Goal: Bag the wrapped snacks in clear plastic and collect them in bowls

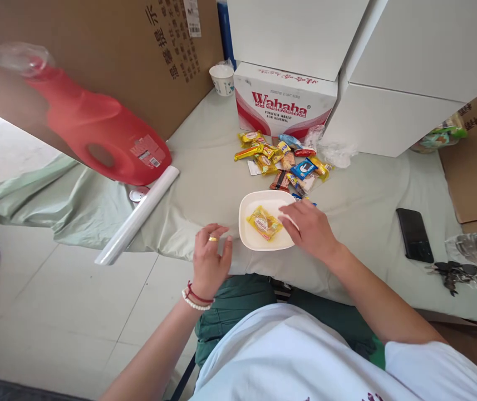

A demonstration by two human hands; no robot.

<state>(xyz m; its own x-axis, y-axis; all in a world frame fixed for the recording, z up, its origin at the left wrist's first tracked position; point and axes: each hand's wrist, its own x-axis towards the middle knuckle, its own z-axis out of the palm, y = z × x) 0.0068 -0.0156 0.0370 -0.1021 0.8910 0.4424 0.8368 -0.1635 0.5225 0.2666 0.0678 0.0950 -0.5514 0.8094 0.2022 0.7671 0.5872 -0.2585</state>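
Note:
A white square dish [246, 236] with rounded corners sits near the table's front edge. One yellow wrapped snack [264, 223] lies inside it. My right hand [311, 227] is over the dish's right side, fingers bent and apart, with nothing seen between them. To the left of the dish, my left hand [212, 257] rests at the table edge, thumb and fingers apart, holding nothing. Behind the dish is a pile of small wrapped snacks [287, 159] in yellow, blue and red.
A Wahaha box [284, 103] stands behind the pile, beside a paper cup [222, 79]. Leftward are a red detergent bottle [108, 131] and a plastic roll [138, 217]. Rightward lie a phone [414, 235], keys [451, 274] and clear bottles [474, 248].

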